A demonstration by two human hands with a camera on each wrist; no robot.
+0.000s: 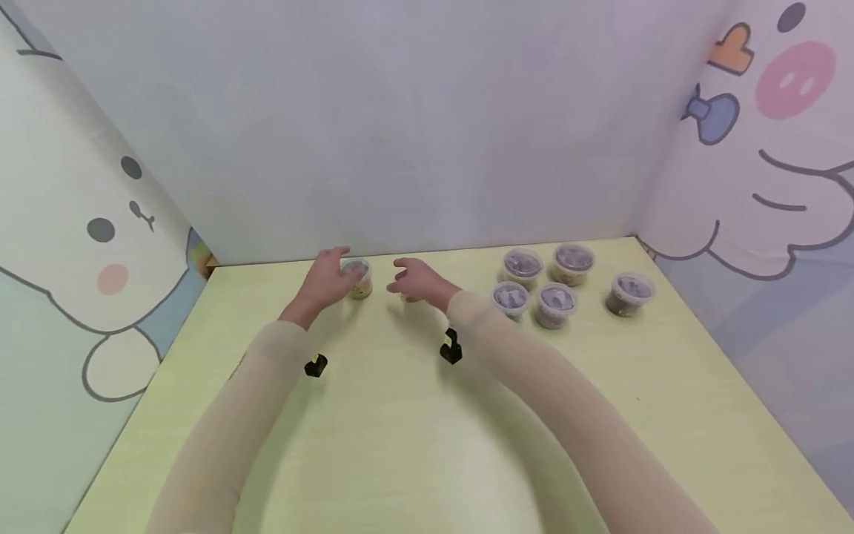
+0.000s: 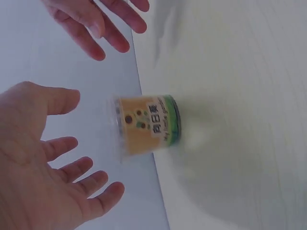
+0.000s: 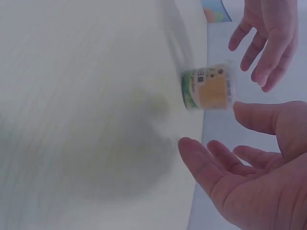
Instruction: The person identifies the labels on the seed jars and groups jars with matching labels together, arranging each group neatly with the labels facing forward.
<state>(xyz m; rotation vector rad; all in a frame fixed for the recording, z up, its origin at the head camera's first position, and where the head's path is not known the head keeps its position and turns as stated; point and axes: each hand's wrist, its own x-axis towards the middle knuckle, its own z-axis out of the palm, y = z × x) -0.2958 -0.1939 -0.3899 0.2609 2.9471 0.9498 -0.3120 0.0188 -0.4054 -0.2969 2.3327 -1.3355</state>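
Note:
A small clear-lidded cup (image 1: 361,280) with an orange and green label stands upright near the table's back edge. Its label, with printed characters and "My little garden", shows on the cup (image 2: 146,122) in the left wrist view. My left hand (image 1: 326,279) is just left of the cup, fingers spread and apart from it in the left wrist view. On the cup's other side, my right hand (image 1: 422,282) hovers with fingers extended and nothing in them. The right wrist view shows a gap between the right hand (image 3: 259,167) and the cup (image 3: 207,88).
Several similar lidded cups stand at the back right, including a front one (image 1: 556,305) and a darker one (image 1: 630,294) set apart near the right edge. A pale wall (image 1: 414,133) rises behind the yellowish table (image 1: 400,445). Black wrist mounts (image 1: 451,347) hang below the sleeves.

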